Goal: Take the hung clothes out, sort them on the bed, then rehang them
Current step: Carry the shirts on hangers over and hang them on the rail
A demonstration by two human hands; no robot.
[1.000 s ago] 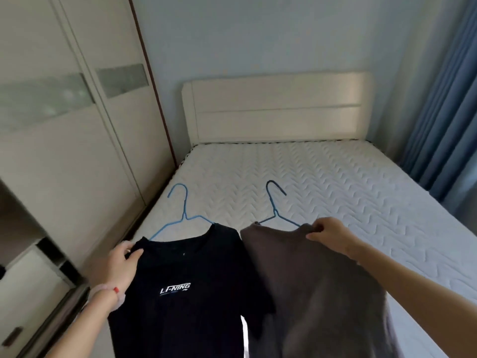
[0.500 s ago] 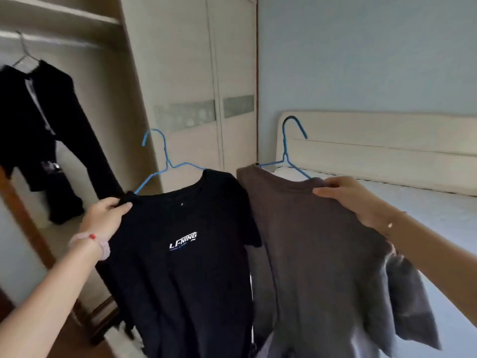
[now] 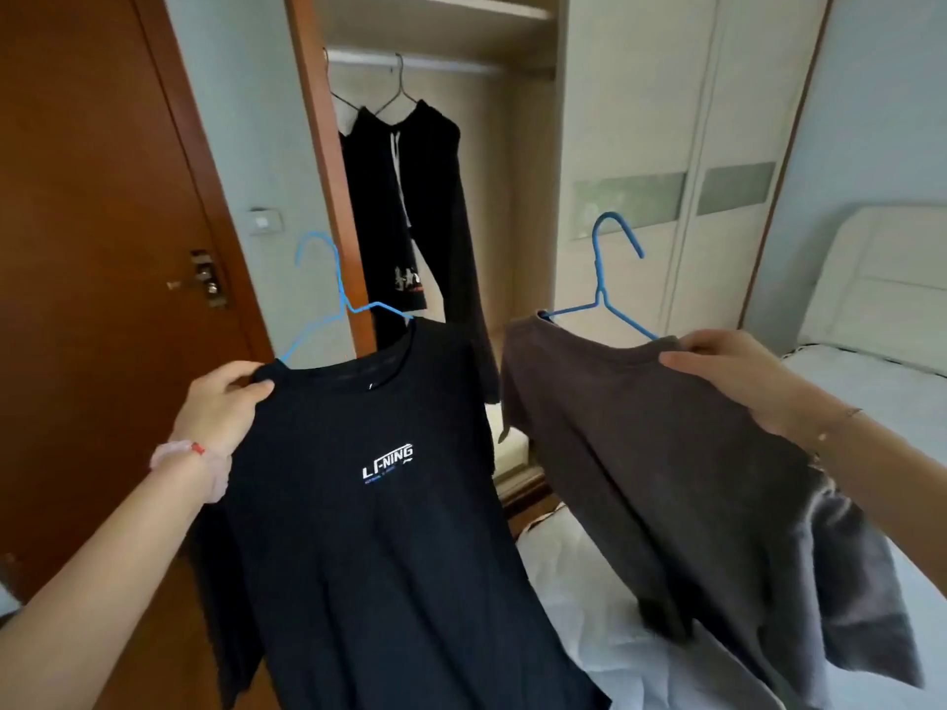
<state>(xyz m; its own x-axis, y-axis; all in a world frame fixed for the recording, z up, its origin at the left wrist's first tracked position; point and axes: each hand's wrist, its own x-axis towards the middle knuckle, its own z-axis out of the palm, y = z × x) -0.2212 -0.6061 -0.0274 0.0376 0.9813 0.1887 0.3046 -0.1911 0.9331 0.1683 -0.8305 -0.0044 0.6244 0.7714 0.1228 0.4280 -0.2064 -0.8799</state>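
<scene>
Two shirts aloft: left hand (image 3: 225, 402) pinches black tee (image 3: 369, 530), right hand (image 3: 727, 374) pinches grey top (image 3: 666, 453); wardrobe rail (image 3: 451, 65) lies up ahead, nearer left

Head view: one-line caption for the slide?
Left hand grips a black T-shirt, right hand a grey shirt, each on a blue hanger, before the open wardrobe.

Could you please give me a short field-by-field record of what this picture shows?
left hand: grips black T-shirt at its shoulder, on light blue hanger
right hand: grips grey-brown T-shirt at its shoulder, on darker blue hanger
wardrobe: open, dark garment hangs from rail
bed: at right, behind and below grey-brown T-shirt
</scene>
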